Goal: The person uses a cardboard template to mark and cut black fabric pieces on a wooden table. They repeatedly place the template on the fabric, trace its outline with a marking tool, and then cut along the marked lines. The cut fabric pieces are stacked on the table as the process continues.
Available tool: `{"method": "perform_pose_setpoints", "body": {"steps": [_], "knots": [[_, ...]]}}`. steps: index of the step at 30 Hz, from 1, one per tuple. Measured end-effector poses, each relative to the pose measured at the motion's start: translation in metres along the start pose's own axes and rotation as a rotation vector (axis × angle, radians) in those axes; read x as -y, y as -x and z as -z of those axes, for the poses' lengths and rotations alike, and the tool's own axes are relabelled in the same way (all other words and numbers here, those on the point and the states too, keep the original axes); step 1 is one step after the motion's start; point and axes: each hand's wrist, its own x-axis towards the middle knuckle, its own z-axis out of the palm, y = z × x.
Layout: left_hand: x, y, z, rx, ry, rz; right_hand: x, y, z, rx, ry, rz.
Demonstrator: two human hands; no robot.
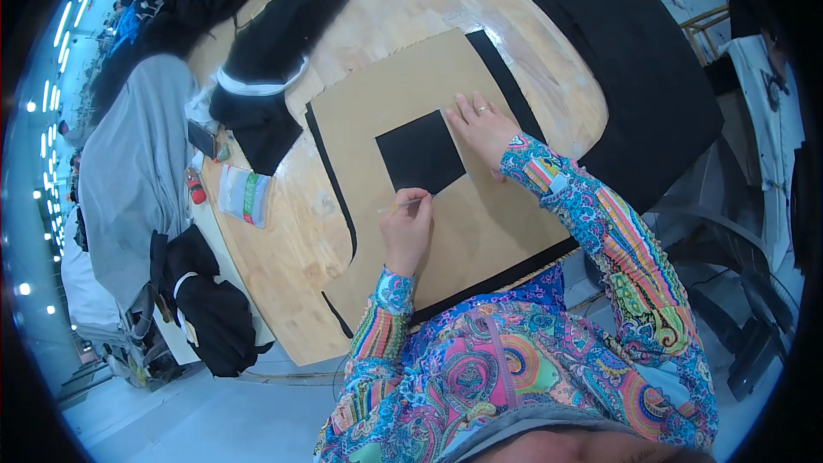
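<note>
A large brown card sheet (360, 99) lies on black fabric (497, 69), whose edges show along its sides. Near the sheet's middle is a black pocket-shaped area (420, 151); whether it is an opening in the card or a separate piece on top, I cannot tell. Just below that area's lower left corner, my left hand (406, 236) pinches a slim, pale pen-like stick (398, 205). My right hand (485, 131) lies flat on the card, fingers stretched out, beside the black area's upper right edge.
Black fabric pieces lie on the wooden table (411, 0): a folded one (291, 26) with a white band at the far left, a large stack (639, 77) at the right. A plastic packet (243, 195) and a small red object (196, 187) sit along the left edge. A chair (737, 291) stands right.
</note>
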Motion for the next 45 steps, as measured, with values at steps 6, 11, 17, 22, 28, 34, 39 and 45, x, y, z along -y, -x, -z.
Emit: {"method": "perform_pose_setpoints", "body": {"steps": [6, 11, 17, 22, 28, 34, 39, 45], "knots": [[-0.004, -0.001, 0.002, 0.046, -0.045, 0.031, 0.003, 0.005, 0.014, 0.068, -0.020, 0.000], [0.001, 0.003, 0.006, -0.017, 0.067, 0.048, 0.003, 0.006, 0.014, 0.053, -0.050, 0.004], [0.017, 0.019, 0.040, -0.193, 0.332, 0.182, -0.009, 0.017, 0.010, -0.013, -0.192, 0.035], [0.043, 0.035, 0.055, -0.363, 0.196, 0.140, -0.022, 0.076, -0.012, -0.321, -0.659, -0.118], [0.043, 0.036, 0.057, -0.351, 0.158, 0.093, -0.017, 0.113, -0.022, -0.288, -1.304, -0.501], [0.042, 0.036, 0.066, -0.396, 0.256, 0.127, -0.010, 0.121, -0.027, -0.264, -1.712, -0.335], [0.046, 0.032, 0.086, -0.360, -0.008, 0.091, -0.007, 0.142, -0.032, -0.272, -1.888, -0.312], [0.030, 0.028, 0.102, -0.253, 0.199, 0.273, 0.000, 0.150, -0.050, -0.337, -1.943, -0.308]]}}
